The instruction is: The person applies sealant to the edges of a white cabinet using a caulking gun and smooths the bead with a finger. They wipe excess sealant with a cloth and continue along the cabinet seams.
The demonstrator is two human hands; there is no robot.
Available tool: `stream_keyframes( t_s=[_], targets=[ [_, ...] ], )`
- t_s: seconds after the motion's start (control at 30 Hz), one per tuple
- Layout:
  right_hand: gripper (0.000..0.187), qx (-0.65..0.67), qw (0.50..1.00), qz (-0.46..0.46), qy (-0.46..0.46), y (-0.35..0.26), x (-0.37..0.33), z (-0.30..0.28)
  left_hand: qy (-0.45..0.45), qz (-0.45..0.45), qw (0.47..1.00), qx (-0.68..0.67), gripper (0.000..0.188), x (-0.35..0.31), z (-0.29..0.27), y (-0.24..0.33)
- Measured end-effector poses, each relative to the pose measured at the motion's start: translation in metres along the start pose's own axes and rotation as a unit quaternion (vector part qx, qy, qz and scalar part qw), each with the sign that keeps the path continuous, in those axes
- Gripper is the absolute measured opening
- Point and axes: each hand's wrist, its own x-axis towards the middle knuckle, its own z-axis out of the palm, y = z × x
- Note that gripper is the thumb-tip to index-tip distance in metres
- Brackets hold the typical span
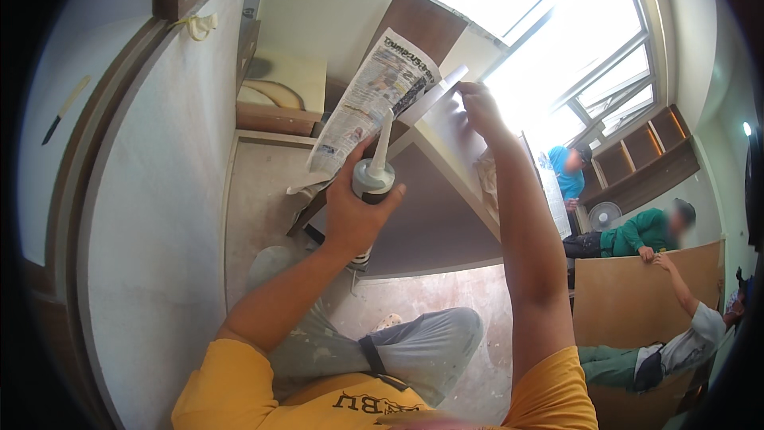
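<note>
My left hand (358, 211) is wrapped round a sealant cartridge (375, 181) with a long pale nozzle (383, 139) pointing up and away from me. Below that hand, part of what looks like a caulking gun shows; most of it is hidden. Printed newspaper (358, 107) hangs just beyond the left hand, and whether the fingers touch it I cannot tell. Farther up, my right hand (477, 107) has its fingers closed at the end of a narrow white strip (434, 97), which slants beside the newspaper. The fingertips are partly hidden by glare and angle.
A grey panel with pale edges (430, 215) stands in front of my knees. A curved white wall panel (151, 191) runs along my left. At right, three people work around a large brown board (645, 302). Bright windows (573, 40) and a shelf unit (649, 163) lie beyond.
</note>
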Motion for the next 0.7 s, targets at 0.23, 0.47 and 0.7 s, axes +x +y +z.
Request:
stream_keyframes(
  t_s=[0.23,0.47,0.7],
  targets=[
    [0.05,-0.033,0.999,-0.028,-0.001,-0.026,-0.031,0.002,0.005,0.036,0.999,0.006,0.08,0.001,0.001,-0.003],
    [0.049,-0.076,0.996,-0.034,-0.008,-0.103,-0.105,0.001,0.018,0.052,0.998,-0.012,0.079,0.0,0.007,-0.002],
    [0.046,-0.025,0.995,-0.047,-0.079,-0.135,-0.144,-0.02,0.042,0.001,0.999,0.001,0.078,-0.001,0.011,-0.006]
  ],
)
